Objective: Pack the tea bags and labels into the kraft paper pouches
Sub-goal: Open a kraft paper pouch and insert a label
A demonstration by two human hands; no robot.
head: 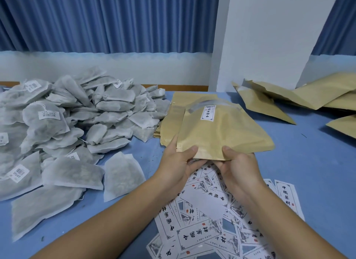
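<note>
The left hand [180, 158] and right hand [236, 162] pinch the kraft pouch [221, 131] by its near edge over the table's [308, 162] middle, so tipping it could slide the label [208, 112] out its far mouth.

**Pouch in hand, label at mouth**

The left hand [178, 162] and right hand [238, 165] grip the near edge of a tan kraft paper pouch [221, 133], thumbs on top. A white printed label [208, 113] shows in its open far mouth. Grey mesh tea bags [63, 121] are heaped at left. Loose white labels [212, 226] lie beneath the hands on the blue worktop [308, 162].
</note>
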